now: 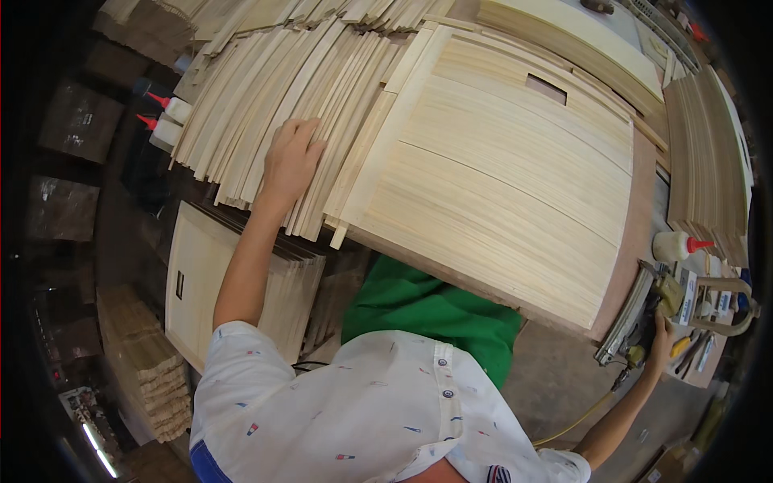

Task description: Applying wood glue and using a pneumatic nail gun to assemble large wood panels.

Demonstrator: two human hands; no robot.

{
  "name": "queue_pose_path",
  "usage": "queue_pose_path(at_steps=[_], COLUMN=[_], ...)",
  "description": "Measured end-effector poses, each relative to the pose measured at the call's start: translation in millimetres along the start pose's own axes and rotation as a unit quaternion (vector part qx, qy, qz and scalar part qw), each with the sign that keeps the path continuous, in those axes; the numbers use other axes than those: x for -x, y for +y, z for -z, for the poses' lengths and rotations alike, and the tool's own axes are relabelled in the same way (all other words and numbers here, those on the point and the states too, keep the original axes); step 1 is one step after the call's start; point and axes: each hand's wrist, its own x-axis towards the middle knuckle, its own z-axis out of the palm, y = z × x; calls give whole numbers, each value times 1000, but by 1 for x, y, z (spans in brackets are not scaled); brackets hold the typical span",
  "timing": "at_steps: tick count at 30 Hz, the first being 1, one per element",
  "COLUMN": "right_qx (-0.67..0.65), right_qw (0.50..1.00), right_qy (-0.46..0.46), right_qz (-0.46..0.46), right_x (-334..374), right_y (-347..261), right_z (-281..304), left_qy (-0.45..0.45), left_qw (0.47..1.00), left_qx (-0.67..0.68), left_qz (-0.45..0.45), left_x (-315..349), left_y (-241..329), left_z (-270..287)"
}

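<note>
My left hand point(294, 161) is closed over the pile of thin wooden strips point(241, 105), its fingers curled down at a strip's edge; its fingertips are partly hidden. At the far right my right hand point(662, 342) grips an air nail gun point(632, 310) with a long metal magazine. A thin yellow air hose point(588, 419) trails below the tool. Between my hands lies a pale wooden panel point(499, 185), made of several boards, with a dark rectangular slot near its far edge. Narrow strips run along the panel's left side, and one end juts past the near edge.
White glue bottles point(167, 133) with red tips stand at the left; another glue bottle point(672, 245) lies at the right. Stacked panels point(217, 282) lean below the strips. Thin boards point(708, 153) are piled far right, near small tools. Green cloth point(427, 314) covers my lap.
</note>
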Motion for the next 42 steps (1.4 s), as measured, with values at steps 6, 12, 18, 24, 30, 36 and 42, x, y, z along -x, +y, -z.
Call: queue_pose_path(at_steps=[6, 12, 18, 24, 30, 36, 42], right_qx=[240, 262, 291, 300, 74, -76, -1], right_qw=[951, 948, 934, 932, 942, 939, 921], right_qy=[144, 134, 141, 147, 209, -19, -13], right_qz=[128, 124, 152, 143, 253, 335, 390], right_x=[22, 7, 19, 26, 57, 98, 136], right_y=[6, 27, 12, 5, -56, -166, -192], right_z=[-14, -12, -24, -28, -61, -222, -254], left_qy=[-55, 23, 131, 104, 99, -39, -270], left_qw=[996, 999, 975, 972, 894, 633, 604], left_qx=[-55, -34, -161, -205, 369, 754, 736], left_qz=[40, 31, -81, -53, 234, 170, 145], left_x=[-37, -120, -214, -252, -181, -40, 81], left_y=[-2, -14, -18, -46, 6, 161, 299], left_z=[-15, -38, -80, -90, -44, -54, -61])
